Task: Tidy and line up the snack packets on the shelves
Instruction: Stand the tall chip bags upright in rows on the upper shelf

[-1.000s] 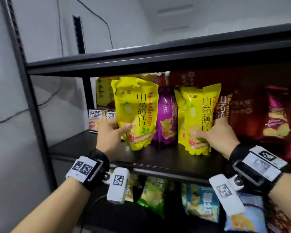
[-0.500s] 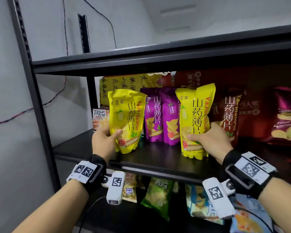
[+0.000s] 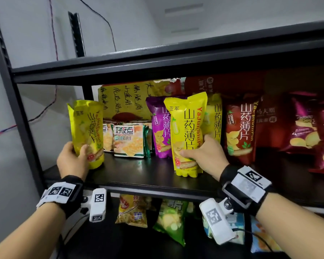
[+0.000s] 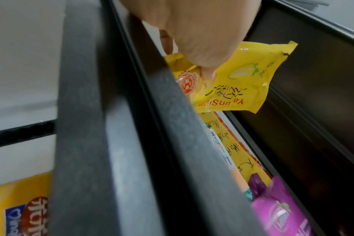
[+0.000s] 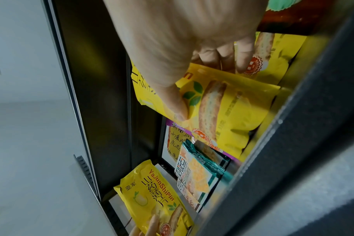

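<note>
Two yellow yam-chip packets stand upright on the black middle shelf (image 3: 138, 176). My left hand (image 3: 73, 157) grips the left yellow packet (image 3: 87, 128) near its bottom at the shelf's left end; in the left wrist view the thumb presses on that left yellow packet (image 4: 232, 83). My right hand (image 3: 202, 156) holds the right yellow packet (image 3: 187, 131) low down, thumb on its front, fingers behind it (image 5: 222, 102). A purple packet (image 3: 159, 128) and another yellow packet (image 3: 213, 116) stand just behind it. Green-edged cracker packs (image 3: 129, 141) sit between the two held packets.
A red yam-chip packet (image 3: 239, 131) and magenta chip bags (image 3: 303, 128) stand to the right. A large yellow bag (image 3: 123, 101) leans at the back. The shelf above (image 3: 176, 58) hangs low. More snack packets (image 3: 168, 219) lie on the shelf below. A black upright post (image 3: 21, 116) bounds the left side.
My left hand carried its yellow packet left toward the shelf's end, uncovering the cracker packs. My right hand brought its packet left too, in front of the purple packet.
</note>
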Tool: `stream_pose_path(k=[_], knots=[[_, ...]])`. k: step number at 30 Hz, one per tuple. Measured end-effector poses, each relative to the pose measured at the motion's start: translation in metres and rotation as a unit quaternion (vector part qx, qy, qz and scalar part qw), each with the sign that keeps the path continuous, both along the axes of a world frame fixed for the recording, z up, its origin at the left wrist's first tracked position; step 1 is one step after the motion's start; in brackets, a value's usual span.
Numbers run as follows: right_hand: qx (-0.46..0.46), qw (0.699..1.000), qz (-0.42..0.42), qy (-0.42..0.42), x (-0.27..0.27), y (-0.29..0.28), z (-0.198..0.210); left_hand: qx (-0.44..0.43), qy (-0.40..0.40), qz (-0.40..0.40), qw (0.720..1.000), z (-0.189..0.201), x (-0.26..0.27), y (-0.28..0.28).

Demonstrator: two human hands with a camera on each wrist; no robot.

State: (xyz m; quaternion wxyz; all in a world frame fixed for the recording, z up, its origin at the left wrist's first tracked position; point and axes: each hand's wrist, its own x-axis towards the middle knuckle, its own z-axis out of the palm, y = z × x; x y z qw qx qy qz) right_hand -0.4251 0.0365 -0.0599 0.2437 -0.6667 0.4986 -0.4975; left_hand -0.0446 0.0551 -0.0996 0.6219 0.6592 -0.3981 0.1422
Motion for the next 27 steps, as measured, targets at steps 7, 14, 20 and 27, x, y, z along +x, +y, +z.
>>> stream_pose_path(k=[7, 14, 20, 27], knots=[[-0.037, 0.997, 0.005, -0.069, -0.037, 0.019, 0.009, -0.161, -0.038, -0.049, 0.985, -0.001, -0.056, 0.003], [-0.125, 0.975, -0.098, -0.155, -0.132, 0.032, 0.037, -0.176, -0.128, -0.290, 0.932, 0.033, -0.226, 0.007], [-0.008, 0.976, -0.136, -0.168, -0.214, -0.001, 0.048, -0.031, -0.251, -0.340, 0.906, 0.078, -0.327, -0.015], [0.102, 0.969, -0.211, 0.083, -0.225, -0.056, 0.032, 0.135, -0.407, -0.236, 0.872, 0.115, -0.391, -0.063]])
